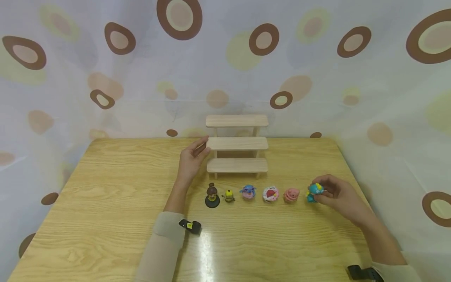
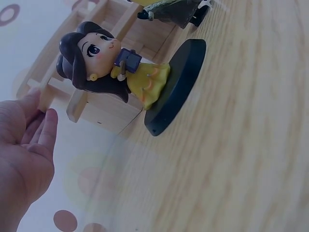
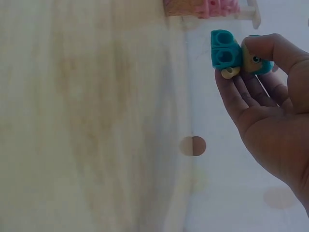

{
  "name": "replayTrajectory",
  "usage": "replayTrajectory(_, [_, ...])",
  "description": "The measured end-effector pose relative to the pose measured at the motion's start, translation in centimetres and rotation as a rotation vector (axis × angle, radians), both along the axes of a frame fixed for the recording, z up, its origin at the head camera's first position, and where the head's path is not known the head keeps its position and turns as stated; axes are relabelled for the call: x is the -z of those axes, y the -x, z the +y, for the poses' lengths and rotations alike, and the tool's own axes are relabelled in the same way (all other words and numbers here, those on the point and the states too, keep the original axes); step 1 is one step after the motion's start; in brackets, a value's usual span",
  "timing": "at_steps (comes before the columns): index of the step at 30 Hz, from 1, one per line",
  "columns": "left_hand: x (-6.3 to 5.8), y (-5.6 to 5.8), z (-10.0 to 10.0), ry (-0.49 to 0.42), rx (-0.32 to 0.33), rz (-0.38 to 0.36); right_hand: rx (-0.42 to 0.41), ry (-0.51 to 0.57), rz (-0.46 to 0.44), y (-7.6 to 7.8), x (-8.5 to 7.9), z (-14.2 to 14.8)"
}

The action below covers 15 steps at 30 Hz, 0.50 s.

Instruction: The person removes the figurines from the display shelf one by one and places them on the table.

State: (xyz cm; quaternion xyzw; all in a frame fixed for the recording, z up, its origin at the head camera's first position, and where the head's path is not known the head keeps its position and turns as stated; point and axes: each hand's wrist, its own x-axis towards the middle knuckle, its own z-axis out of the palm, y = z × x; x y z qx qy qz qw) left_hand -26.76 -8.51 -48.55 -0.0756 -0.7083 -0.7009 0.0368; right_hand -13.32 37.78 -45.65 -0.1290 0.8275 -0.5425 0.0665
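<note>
A three-tier wooden display stand (image 1: 237,143) stands at the back of the table. My left hand (image 1: 192,158) holds the left end of its middle tier between thumb and fingers. At the right, my right hand (image 1: 343,197) pinches a small turquoise figurine (image 1: 316,189) by its head. Its hollow feet (image 3: 223,48) show in the right wrist view, off the table. In front of the stand is a row: a doll figurine in a yellow dress (image 2: 149,84) on a black base, a small yellow-topped figurine (image 1: 229,196), a blue-and-pink figurine (image 1: 248,192), a white-and-red one (image 1: 270,194) and a pink one (image 1: 291,195).
The wood-grain table (image 1: 134,219) reaches back to a spotted curtain (image 1: 141,78), which also hangs along both sides. A black strap device (image 1: 190,226) is on the left wrist, and another dark one (image 1: 364,273) is on the right.
</note>
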Motion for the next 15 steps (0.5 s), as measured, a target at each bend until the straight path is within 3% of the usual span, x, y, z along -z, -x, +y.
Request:
replayTrajectory(7, [0.1,0.0,-0.1,-0.009,0.002,-0.012,-0.055,0.014,-0.021,-0.1,1.9,-0.2])
replayTrajectory(15, [-0.2,-0.2,0.0,0.007,-0.01,-0.017,-0.072,-0.018,-0.018,0.1,2.4,-0.6])
